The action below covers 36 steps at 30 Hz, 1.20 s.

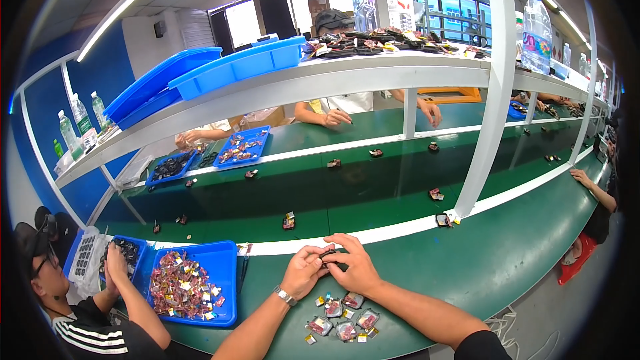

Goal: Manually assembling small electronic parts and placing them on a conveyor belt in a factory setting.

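My left hand (305,273) and my right hand (355,268) meet over the green bench, fingers closed on a small black plastic casing (327,257). The fingers cover most of it, so its inside cannot be made out. Just below my wrists lies a loose group of several small assemblies (320,325), each a pale rounded case with a reddish board and a yellow-and-silver piece. Left of my left forearm stands a blue tray (229,267), with a heap of small red-and-yellow electronic pieces (183,287) in it. Dark tweezers (245,263) lie beside that tray.
Beyond the white rail runs a green conveyor belt (360,197) carrying scattered small assemblies (289,221). A white post (485,113) rises right of my hands, under a shelf holding blue trays (240,67) and bottles. A co-worker (87,307) sits close at left; others work across the belt.
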{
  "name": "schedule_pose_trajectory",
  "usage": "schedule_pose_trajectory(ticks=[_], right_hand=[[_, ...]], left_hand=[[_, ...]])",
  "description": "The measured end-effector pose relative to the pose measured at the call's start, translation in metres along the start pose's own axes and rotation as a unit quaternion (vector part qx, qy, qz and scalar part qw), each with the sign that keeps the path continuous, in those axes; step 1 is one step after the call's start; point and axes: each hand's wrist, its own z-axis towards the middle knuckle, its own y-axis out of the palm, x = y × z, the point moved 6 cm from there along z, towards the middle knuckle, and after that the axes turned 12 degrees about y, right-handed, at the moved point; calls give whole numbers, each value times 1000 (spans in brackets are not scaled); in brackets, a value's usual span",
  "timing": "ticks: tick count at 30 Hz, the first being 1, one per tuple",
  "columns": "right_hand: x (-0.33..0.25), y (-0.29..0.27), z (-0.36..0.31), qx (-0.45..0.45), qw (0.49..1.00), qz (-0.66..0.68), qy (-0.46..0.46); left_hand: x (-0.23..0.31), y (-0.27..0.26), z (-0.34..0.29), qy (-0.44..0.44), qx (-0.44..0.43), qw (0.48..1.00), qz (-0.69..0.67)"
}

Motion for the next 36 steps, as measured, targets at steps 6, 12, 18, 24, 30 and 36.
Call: schedule_pose_trajectory(ticks=[6,12,18,24,30,36], right_hand=[[-4,-5,0,-2,1000,-14,-7],[-9,-7,3,29,998,-45,-28],[-16,-5,2,21,991,-100,-86],[-19,-4,6,10,985,-143,-101],[-16,-1,3,23,980,-172,-100],[-8,5,1,24,979,-187,-77]], left_hand=[[2,2,-1,1,27,999,24],[-2,-5,-1,-11,43,999,31],[-2,-4,-2,-18,50,998,22],[-2,-5,-2,-14,57,997,42],[-1,0,-3,-17,69,995,75],[-4,-1,-1,-14,86,993,84]])
